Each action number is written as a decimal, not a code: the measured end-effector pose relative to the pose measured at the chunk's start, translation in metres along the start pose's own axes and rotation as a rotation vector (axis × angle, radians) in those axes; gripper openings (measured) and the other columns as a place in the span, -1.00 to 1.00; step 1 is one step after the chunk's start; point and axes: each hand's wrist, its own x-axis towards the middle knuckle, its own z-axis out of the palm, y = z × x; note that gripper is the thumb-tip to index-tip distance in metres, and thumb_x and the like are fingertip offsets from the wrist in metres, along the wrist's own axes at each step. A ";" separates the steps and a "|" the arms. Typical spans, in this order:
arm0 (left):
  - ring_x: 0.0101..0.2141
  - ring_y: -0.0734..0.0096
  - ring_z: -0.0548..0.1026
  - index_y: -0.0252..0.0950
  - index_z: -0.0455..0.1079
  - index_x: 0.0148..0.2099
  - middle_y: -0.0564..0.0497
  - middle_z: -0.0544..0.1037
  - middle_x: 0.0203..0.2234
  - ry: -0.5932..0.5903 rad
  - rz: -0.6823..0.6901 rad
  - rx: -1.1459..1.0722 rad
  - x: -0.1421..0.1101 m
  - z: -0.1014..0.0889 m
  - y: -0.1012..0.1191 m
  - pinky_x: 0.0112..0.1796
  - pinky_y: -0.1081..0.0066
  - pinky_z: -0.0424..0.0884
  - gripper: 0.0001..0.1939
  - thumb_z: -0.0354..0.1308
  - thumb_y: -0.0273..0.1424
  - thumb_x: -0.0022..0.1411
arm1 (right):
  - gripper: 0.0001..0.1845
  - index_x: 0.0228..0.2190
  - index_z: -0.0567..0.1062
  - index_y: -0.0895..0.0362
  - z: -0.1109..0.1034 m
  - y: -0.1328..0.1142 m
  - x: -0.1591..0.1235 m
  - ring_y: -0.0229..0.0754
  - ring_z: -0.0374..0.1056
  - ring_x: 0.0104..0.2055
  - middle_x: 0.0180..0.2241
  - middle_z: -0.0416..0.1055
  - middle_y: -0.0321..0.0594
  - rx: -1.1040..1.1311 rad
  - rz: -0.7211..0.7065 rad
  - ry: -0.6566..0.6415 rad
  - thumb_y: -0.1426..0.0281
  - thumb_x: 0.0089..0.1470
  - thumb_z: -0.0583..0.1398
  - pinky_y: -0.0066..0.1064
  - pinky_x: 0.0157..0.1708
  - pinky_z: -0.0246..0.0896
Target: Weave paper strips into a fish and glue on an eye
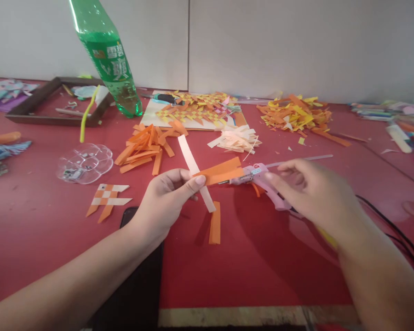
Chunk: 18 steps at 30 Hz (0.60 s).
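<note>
Between the thumb and fingers of my left hand (172,193) an orange paper strip (224,171), folded or doubled, is pinched across a cream paper strip (189,156). The two strips cross at my thumb tip. My right hand (303,193) has its thumb and fingers apart, beside the pink glue gun (267,184); whether it touches the gun I cannot tell. A clear glue stick (310,158) lies behind that hand. Below the crossed strips, another orange strip (214,225) rests on the red table. A woven orange-and-cream paper fish (106,198) lies to the left.
Behind my hands are piles of orange strips (145,147), cream strips (238,139) and yellow-orange pieces (293,115). A green bottle (113,69), a clear flower-shaped palette (101,158) and a dark frame (48,119) stand left. A black phone-like slab (138,280) lies under my left forearm; a black cable (393,220) runs right.
</note>
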 end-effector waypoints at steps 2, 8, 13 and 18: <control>-0.52 0.65 0.39 -0.30 0.39 -0.44 0.15 0.47 -0.53 0.019 -0.007 -0.058 0.001 0.001 0.000 -0.39 0.61 0.36 -0.78 0.36 -0.33 0.10 | -0.57 -0.32 0.51 0.07 0.003 0.008 0.003 -0.02 0.43 -0.35 -0.32 0.53 -0.10 -0.049 -0.131 -0.097 -0.04 0.01 0.22 -0.32 -0.50 0.20; -0.43 0.58 0.50 -0.27 0.38 -0.36 0.15 0.54 -0.48 0.096 0.010 -0.208 0.001 0.005 0.003 -0.31 0.55 0.46 -0.78 0.40 -0.43 0.03 | -0.60 -0.44 0.50 0.06 0.009 0.007 0.002 -0.02 0.42 -0.28 -0.33 0.48 -0.11 0.036 -0.229 -0.154 0.04 0.19 0.09 -0.26 -0.39 0.26; -0.40 0.55 0.52 -0.29 0.43 -0.38 0.11 0.58 -0.46 0.119 -0.022 -0.207 0.001 0.005 0.004 -0.30 0.55 0.47 -0.81 0.41 -0.44 0.01 | -0.72 -0.31 0.48 0.08 0.009 -0.001 0.000 0.01 0.43 -0.26 -0.28 0.51 -0.05 0.074 0.005 -0.073 0.13 0.13 0.17 -0.21 -0.32 0.27; -0.43 0.59 0.50 -0.29 0.46 -0.35 0.12 0.58 -0.48 0.182 0.112 -0.205 0.000 0.006 0.005 -0.26 0.55 0.45 -0.84 0.39 -0.44 0.03 | -0.66 -0.15 0.37 0.08 0.005 -0.011 -0.001 -0.07 0.48 -0.31 -0.26 0.50 -0.06 0.442 0.222 0.159 0.21 0.05 0.24 -0.24 -0.31 0.33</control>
